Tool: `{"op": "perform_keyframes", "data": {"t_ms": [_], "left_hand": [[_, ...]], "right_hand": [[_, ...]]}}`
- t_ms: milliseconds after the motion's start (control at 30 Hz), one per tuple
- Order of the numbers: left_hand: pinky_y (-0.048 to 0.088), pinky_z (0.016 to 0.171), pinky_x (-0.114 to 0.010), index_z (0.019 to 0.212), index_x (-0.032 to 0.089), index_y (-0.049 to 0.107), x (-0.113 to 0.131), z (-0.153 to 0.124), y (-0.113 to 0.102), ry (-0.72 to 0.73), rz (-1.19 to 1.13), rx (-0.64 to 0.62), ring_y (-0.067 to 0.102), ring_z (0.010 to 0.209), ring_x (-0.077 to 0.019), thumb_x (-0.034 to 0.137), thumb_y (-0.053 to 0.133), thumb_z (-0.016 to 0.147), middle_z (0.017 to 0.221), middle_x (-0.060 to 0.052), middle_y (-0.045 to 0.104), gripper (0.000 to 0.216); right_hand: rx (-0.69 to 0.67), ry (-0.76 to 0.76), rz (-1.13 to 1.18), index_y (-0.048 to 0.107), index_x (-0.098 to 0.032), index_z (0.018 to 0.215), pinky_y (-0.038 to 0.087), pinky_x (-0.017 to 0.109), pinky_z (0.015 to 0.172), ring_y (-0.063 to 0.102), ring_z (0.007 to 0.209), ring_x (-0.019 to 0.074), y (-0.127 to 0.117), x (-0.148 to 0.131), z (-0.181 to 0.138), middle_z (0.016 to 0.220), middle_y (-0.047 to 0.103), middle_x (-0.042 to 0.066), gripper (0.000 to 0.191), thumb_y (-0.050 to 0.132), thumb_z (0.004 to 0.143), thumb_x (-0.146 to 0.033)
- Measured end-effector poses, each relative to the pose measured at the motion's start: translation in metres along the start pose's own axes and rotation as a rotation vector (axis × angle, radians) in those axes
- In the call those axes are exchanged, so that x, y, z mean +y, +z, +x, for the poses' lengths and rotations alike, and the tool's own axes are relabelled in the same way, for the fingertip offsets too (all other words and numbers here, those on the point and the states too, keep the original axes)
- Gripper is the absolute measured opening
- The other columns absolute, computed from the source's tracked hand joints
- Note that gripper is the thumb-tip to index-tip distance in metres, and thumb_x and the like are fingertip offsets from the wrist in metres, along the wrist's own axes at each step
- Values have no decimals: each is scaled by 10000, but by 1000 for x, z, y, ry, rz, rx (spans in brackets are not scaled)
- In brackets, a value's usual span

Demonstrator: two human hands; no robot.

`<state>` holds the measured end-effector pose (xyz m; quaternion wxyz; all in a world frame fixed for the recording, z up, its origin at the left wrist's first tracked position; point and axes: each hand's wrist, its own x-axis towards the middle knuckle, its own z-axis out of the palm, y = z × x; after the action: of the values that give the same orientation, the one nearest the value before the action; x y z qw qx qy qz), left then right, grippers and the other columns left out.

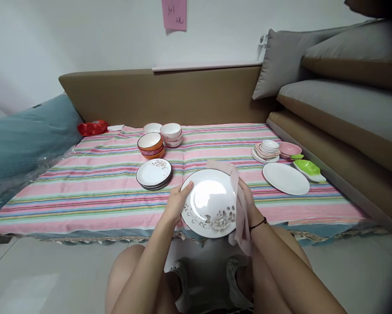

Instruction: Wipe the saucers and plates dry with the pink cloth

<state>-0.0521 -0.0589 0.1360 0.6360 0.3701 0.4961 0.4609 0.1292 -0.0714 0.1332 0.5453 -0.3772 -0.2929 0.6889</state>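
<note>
A white plate with a dark rim and a brown flower print (209, 196) is held up in front of me, tilted, above the front edge of the striped cloth. My left hand (177, 201) grips its left edge, thumb on the upper face and fingers hidden beneath. On the right side, my right hand (247, 198) is closed on a pale pink cloth (242, 226), which is folded over the plate's right rim. Part of that cloth shows behind the plate's far edge. To the left lies a stack of similar flowered plates (154, 173).
Behind the stack stand orange bowls (150, 146) and white patterned bowls (171, 134). At right are a white oval plate (286, 179), stacked small dishes (268, 150), a pink bowl (289, 149) and a green leaf-shaped dish (309, 169). Cushions (343, 100) border the right side; a red bag (93, 127) lies far left.
</note>
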Motion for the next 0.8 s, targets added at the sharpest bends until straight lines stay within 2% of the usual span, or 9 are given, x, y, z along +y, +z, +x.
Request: {"op": "perform_keyframes", "data": {"t_ms": [167,300,433,567,667,733,800], "left_hand": [[552,665,-309,961,94,665,-10,10,12,57,-262,263,675,708,-196,393,706,739,881,-118,722,375],[571,720,-323,1023,107,628,-17,19,13,17,-381,442,686,815,-206,361,672,790,991,-140,704,348],[575,755,-327,1082,129,611,-22,24,10,-1,-445,509,681,893,-217,358,695,771,1040,-140,692,396],[568,770,-305,1117,146,599,-21,19,11,68,-412,497,668,936,-207,351,686,778,1102,-124,676,405],[563,711,-275,1137,161,597,-18,10,14,103,-294,425,660,922,-206,379,676,776,1123,-113,668,430],[555,634,-272,1120,153,611,-14,3,14,86,-189,285,662,860,-219,408,683,756,1064,-117,684,451],[546,585,-284,1038,125,645,-8,-3,12,30,-84,80,661,786,-231,443,688,735,956,-130,701,441]], "right_hand": [[-90,-2,89,644,-179,1088,466,460,880,558,1080,303,16,7,1,981,678,119,723,366,771,-766],[-33,-78,80,627,-220,1134,484,422,889,568,1091,278,21,17,2,1081,668,91,655,417,779,-728],[-9,-116,76,588,-222,1205,496,394,902,570,1106,259,25,33,2,1174,638,77,616,503,781,-662],[101,-271,36,482,-292,1313,493,359,902,570,1109,226,24,41,7,1247,592,28,565,604,796,-486],[195,-364,-34,544,-260,1231,498,335,836,602,1018,226,13,34,19,1152,634,37,519,667,742,-381],[291,-385,-75,618,-203,1074,491,319,769,619,902,222,2,25,28,1006,672,46,435,706,675,-352],[368,-363,-108,645,-169,926,470,305,687,606,771,205,-11,13,35,856,676,40,371,729,626,-370]]}}
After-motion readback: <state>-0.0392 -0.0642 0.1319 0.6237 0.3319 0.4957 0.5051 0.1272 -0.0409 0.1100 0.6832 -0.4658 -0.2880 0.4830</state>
